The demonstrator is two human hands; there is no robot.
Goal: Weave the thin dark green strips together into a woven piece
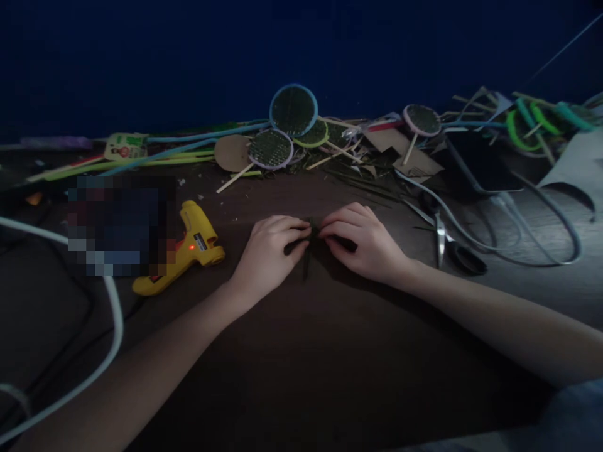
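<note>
As the small bunch of dark green strips (306, 263) sits just to the right of the yellow glue gun (201, 233), low over the table (292, 383), it's the left hand (277, 242) on the glue gun's side, thumb and fingertips pinched nearly together on the near edge. Over on the side away from the glue gun, the right hand (360, 242) meets it, fingertips drawn in to the same bunch; how firmly they press, one cannot tell in this dim light. And look at the glue gun itself, lying on its side, red light glowing! Behind it and to the right, a blue-rimmed disc (294, 111) overlaps a pale purple-rimmed disc (271, 150) on a stick. Well right of the glue gun, past both hands, lie scissors (441, 240), blades apart, and farther back a dark phone (490, 166).
</note>
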